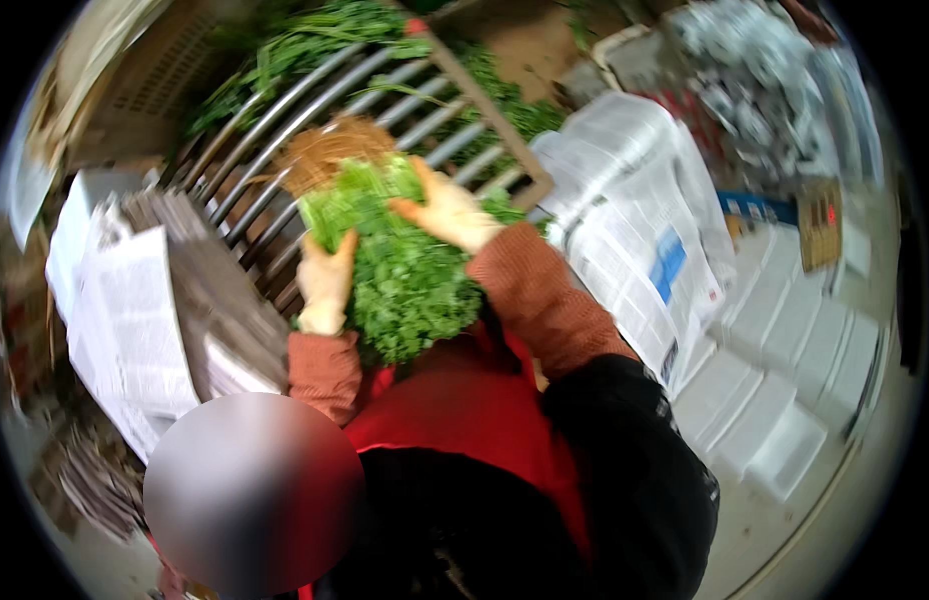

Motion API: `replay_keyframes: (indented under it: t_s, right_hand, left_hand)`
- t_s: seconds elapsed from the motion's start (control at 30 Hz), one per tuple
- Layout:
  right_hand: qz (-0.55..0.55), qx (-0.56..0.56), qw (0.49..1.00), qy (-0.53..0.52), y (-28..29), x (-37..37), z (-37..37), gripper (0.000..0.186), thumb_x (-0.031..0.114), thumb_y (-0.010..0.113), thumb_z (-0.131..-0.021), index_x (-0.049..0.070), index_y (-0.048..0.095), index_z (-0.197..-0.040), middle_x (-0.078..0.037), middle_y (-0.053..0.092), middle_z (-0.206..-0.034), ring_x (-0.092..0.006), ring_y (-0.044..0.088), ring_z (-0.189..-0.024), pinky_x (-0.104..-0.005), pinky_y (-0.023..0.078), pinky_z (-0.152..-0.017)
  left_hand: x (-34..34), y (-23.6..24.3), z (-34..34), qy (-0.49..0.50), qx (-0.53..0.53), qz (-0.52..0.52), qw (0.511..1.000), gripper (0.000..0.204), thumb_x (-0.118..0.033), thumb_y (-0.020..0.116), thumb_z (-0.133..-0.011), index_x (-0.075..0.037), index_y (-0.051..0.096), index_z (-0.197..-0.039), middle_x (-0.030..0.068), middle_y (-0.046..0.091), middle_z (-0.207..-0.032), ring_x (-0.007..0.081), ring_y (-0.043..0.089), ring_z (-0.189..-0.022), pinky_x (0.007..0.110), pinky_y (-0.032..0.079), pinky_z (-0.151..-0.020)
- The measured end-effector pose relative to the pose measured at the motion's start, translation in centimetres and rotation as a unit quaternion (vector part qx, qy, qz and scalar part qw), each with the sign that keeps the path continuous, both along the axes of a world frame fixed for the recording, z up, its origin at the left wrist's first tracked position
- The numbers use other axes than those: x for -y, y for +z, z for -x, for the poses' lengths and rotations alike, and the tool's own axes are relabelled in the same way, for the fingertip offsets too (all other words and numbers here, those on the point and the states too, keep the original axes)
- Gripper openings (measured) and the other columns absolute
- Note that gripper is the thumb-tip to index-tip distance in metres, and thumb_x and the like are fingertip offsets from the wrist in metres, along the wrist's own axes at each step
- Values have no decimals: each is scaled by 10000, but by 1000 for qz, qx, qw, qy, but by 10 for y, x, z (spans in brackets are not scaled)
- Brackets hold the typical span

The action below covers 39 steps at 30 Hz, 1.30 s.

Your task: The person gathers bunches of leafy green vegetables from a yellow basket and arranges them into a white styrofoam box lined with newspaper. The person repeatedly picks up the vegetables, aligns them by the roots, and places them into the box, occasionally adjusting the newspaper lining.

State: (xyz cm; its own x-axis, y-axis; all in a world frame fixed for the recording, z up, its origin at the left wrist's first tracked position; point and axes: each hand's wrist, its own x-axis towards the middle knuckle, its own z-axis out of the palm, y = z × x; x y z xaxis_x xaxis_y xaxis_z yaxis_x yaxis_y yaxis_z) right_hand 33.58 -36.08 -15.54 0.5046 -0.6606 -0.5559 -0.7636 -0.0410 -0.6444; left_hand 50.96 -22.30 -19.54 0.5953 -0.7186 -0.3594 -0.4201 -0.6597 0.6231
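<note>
The bunch of leafy greens (405, 270) sits between your two gloved hands, its pale brown roots (330, 150) pointing away from you and resting on the metal roller rack (285, 120), its leafy end hanging back toward your red apron (465, 400). Your left hand (327, 285) presses against the left flank of the bunch, fingers curled along the leaves, thumb up — it grips the greens from that side. Your right hand (447, 212) lies over the top right of the bunch, fingers spread and bent down into the foliage, so both hands clasp the same bundle. Both forearms wear rust-coloured knitted sleeves (540, 300) under a dark jacket. Beyond the bunch, at the far end of the rack, more loose greens (315, 45) lie in a heap across the bars, and another strip of them runs along the rack's right-hand frame. To the left of the bunch stand stacks of newspaper (135, 320), one with its sheets fanned at the edge; to the right of the bunch a taller pile of newspaper (635, 220) sits just off the rack's corner. Further right of the bunch, white foam boxes (775, 400) line up in rows on the floor. Below the bunch on the left, a blurred round patch covers part of the view.
</note>
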Motion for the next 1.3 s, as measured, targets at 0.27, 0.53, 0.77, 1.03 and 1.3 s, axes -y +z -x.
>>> replay_keyframes:
  t_s: [0.27, 0.53, 0.77, 1.03, 1.3]
  right_hand:
    - [-76, 145, 976, -147, -10, -32, 3, 1003, 362, 770, -714, -5, 177, -1434, -252, 436, -1337, -339, 480, -1197, -347, 378, -1011]
    - [94, 337, 903, -248, 76, -49, 150, 1056, 180, 821, -619, 36, 186, -1451, -206, 378, -1403, -289, 380, -1287, -341, 293, -1082]
    - [131, 103, 986, -30, 177, 23, 325, 847, 98, 707, -616, 47, 355, -1384, -174, 563, -1220, -243, 537, -1130, -316, 398, -981]
    - [-17, -95, 977, 193, 144, 79, 372, 817, 119, 699, -566, 27, 424, -1330, -158, 586, -1173, -239, 575, -1041, -339, 452, -929]
    - [115, 91, 981, 130, 248, 92, 410, 816, 246, 693, -609, -16, 414, -1329, -148, 530, -1248, -219, 504, -1151, -344, 390, -1000]
  left_hand:
    - [-4, -14, 6, -5, -215, 187, 959, 471, -270, 628, -883, 38, 482, -1207, 118, 589, -1110, 197, 543, -964, 314, 434, -858]
    - [41, 118, 139, -104, -384, 286, 872, 614, -92, 712, -771, 5, 387, -1282, 118, 535, -1182, 225, 530, -1046, 335, 421, -930]
    - [47, 75, 352, -176, -652, 215, 706, 554, -193, 641, -853, -13, 396, -1316, 85, 492, -1288, 206, 435, -1188, 342, 340, -1018]
    - [23, 33, 490, -272, -411, 391, 777, 380, 41, 463, -838, 12, 485, -1217, 179, 591, -1072, 299, 547, -977, 345, 421, -905]
    - [110, 113, 507, -108, -830, 305, 455, 351, -110, 637, -851, -13, 552, -1177, 55, 582, -1154, 153, 532, -1037, 291, 408, -929]
